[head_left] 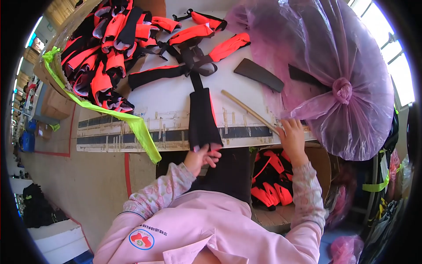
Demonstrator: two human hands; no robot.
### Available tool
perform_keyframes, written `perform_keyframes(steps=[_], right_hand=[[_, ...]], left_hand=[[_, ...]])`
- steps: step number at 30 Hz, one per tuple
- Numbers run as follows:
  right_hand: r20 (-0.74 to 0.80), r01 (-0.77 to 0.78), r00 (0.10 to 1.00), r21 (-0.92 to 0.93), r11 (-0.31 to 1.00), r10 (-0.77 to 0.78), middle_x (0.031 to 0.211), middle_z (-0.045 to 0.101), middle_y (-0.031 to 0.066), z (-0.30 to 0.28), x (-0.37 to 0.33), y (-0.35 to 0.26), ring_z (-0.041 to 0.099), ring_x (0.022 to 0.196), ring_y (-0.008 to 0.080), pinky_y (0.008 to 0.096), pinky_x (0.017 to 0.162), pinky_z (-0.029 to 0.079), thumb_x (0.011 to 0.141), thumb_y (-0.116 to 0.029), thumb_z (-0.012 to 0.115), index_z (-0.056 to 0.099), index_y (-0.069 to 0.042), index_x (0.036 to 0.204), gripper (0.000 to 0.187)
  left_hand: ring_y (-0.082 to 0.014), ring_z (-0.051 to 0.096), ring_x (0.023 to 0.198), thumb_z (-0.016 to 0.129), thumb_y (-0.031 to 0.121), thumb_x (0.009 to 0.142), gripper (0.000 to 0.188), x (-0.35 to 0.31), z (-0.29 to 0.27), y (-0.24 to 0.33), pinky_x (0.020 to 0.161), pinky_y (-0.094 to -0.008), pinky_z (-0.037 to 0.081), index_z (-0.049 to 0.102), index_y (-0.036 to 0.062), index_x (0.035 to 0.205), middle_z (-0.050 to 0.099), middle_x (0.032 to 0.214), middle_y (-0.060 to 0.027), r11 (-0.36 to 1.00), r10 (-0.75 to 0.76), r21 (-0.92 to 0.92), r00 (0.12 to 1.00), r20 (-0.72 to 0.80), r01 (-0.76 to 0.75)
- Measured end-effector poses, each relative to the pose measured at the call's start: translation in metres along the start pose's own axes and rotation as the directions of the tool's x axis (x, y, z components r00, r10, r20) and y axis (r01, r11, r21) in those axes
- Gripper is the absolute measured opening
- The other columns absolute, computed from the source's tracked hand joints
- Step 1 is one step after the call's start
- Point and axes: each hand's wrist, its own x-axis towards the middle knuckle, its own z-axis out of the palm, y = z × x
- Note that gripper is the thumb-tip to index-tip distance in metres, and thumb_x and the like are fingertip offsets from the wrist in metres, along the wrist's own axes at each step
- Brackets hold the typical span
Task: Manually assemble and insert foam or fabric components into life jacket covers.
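At the table's near edge, my left hand point(201, 159) pinches the open lower end of a black fabric sleeve with orange edging point(203, 115). The sleeve lies toward me, with a black strap running from its far end to a tangle of webbing point(193, 57). To the right, my right hand point(292, 137) is closed around the near end of a thin wooden stick point(248, 109), which slants up and left over the table. Beyond the stick lies a dark grey curved foam pad point(259, 75), touched by neither hand.
A carton heaped with orange-and-black sleeves point(110, 53) stands at the left, with a neon yellow strip point(132, 125) hanging off it. A knotted pink plastic bag point(343, 90) bulges over the right side. Below the table, another carton point(318, 165) holds more orange-and-black pieces.
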Motion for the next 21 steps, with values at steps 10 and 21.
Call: perform_keyframes(steps=[10, 21], right_hand=[[-0.037, 0.010, 0.999, -0.470, 0.883, -0.030, 0.086, 0.059, 0.0058, 0.105, 0.149, 0.020, 0.057, 0.084, 0.0225, 0.0371, 0.069, 0.044, 0.077, -0.016, 0.054, 0.057, -0.011, 0.092, 0.016], [-0.009, -0.006, 0.995, 0.989, 0.146, 0.102, 0.093, 0.063, 0.0170, -0.045, 0.015, -0.138, 0.060, 0.073, 0.0213, 0.0333, 0.070, 0.049, 0.080, -0.003, 0.059, 0.055, -0.001, 0.093, 0.014]], left_hand=[[-0.0190, 0.062, 0.060, 0.041, 0.028, 0.095, 0.038, -0.013, 0.012, 0.002, 0.069, -0.0294, 0.051, 0.054, -0.0032, 0.112, 0.064, 0.091, -0.0166, 0.999, -0.036, 0.014, 0.999, 0.010, 0.036], [-0.0193, 0.062, 0.058, 0.045, 0.022, 0.093, 0.031, -0.016, 0.014, 0.034, 0.068, -0.0303, 0.053, 0.054, -0.0028, 0.109, 0.063, 0.090, -0.0172, 0.986, -0.016, -0.163, 0.998, 0.067, 0.027]])
